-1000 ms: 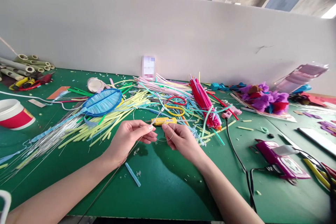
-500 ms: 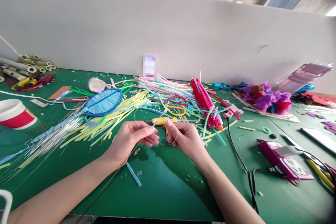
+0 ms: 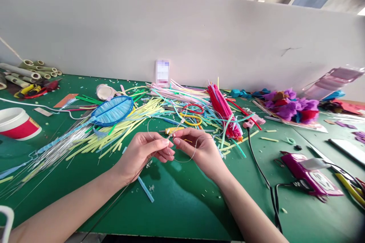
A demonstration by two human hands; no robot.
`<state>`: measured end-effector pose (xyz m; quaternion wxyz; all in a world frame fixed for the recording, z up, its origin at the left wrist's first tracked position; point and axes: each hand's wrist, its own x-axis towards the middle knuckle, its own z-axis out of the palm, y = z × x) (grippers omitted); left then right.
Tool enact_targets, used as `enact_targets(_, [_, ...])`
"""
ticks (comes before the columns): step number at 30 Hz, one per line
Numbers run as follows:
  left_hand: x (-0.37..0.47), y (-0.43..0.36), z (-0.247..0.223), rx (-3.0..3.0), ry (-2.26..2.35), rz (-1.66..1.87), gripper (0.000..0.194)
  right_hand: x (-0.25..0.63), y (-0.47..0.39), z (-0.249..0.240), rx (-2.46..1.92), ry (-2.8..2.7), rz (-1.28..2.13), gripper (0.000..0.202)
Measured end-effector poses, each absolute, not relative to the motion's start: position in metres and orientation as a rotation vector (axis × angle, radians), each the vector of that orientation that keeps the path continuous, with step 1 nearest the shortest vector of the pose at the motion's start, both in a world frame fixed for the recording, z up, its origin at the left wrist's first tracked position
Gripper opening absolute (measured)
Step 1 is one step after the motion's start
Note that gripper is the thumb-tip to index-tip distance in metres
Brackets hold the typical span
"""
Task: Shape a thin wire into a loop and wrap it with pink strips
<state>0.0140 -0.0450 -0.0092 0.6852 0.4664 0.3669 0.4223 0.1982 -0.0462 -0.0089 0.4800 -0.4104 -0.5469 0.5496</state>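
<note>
My left hand (image 3: 151, 147) is closed, thumb against fingers, on a thin wire (image 3: 182, 161) that bends into a loop between my hands. A long end of the wire trails back under my left wrist toward the table's front edge. My right hand (image 3: 196, 145) pinches at the wire close to the left fingertips, thumb and forefinger nearly together. Just behind the fingers lies a yellow glue gun (image 3: 171, 130), partly hidden by my right hand. A short blue strip (image 3: 145, 189) rests on the green table (image 3: 182, 205) below my hands.
Behind lie yellow strips (image 3: 114, 140), a blue oval fan-like piece (image 3: 112, 111) and a pink-red bundle of stems (image 3: 224, 110). A paper cup (image 3: 18, 123) stands left. At right are a magenta power strip (image 3: 310, 174) with black cables and purple flowers (image 3: 291, 104). A phone (image 3: 162, 72) leans on the partition.
My right hand has shifted slightly left and up, its fingertips now beside the left ones and covering more of the glue gun. The left hand has barely moved and keeps its grip.
</note>
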Motion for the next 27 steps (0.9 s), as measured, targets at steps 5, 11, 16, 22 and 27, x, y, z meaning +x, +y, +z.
enact_targets(5, [0.013, -0.047, -0.010, 1.036, 0.812, 0.943, 0.014, 0.200, -0.049, -0.006, -1.009, -1.381, 1.307, 0.029])
enact_targets(11, [0.013, -0.047, -0.009, 1.026, 0.809, 0.942, 0.014, 0.205, -0.050, -0.011, -1.072, -1.556, 1.161, 0.043])
enact_targets(16, [0.012, -0.046, -0.009, 1.039, 0.800, 0.962, 0.014, 0.212, -0.049, -0.012, -1.184, -1.667, 1.038, 0.056])
enact_targets(22, [0.012, -0.046, -0.009, 1.029, 0.786, 0.956, 0.014, 0.219, -0.050, -0.002, -1.021, -1.407, 0.969, 0.025])
enact_targets(27, [0.012, -0.046, -0.010, 1.029, 0.770, 0.946, 0.015, 0.207, -0.050, -0.003, -0.980, -1.323, 1.254, 0.019])
